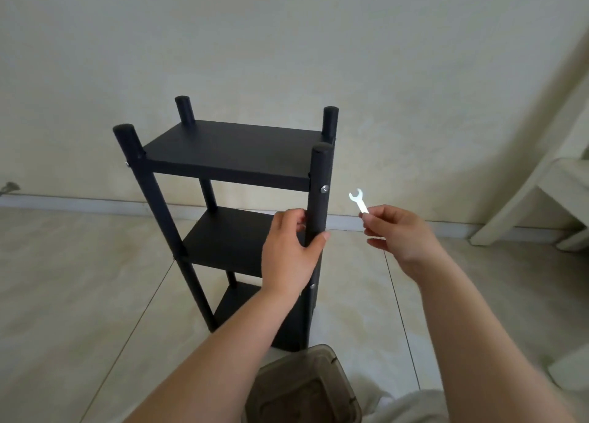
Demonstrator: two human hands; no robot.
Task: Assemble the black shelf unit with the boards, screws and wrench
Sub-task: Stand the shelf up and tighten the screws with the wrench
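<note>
The black shelf unit [229, 180] is standing upright on the tiled floor [79, 263], close to a pale wall; it is showing three flat matte boards, the top board [232, 148], the middle board [232, 241] and the bottom board [242, 304], carried between four round black posts with domed caps rising above the top board. A bright silver screw [324, 189] is sitting in the near right post [318, 196] just below the top board; a second screw [127, 164] is showing on the near left post at the same level.

The left hand [291, 250] is gripping the near right post between the top and middle boards, the fingers [290, 215] curling round its far side and the thumb pressing on the near side. The right hand [398, 234] is holding up a small flat silver wrench [358, 201], pinching its lower end between thumb and fingers; its open forked head is pointing upward, apart from the post and just right of the screw.

A translucent brownish plastic container [306, 387] with rounded corners is lying on the floor at the near edge; a pale painted piece of furniture [541, 199] is standing at the right.
</note>
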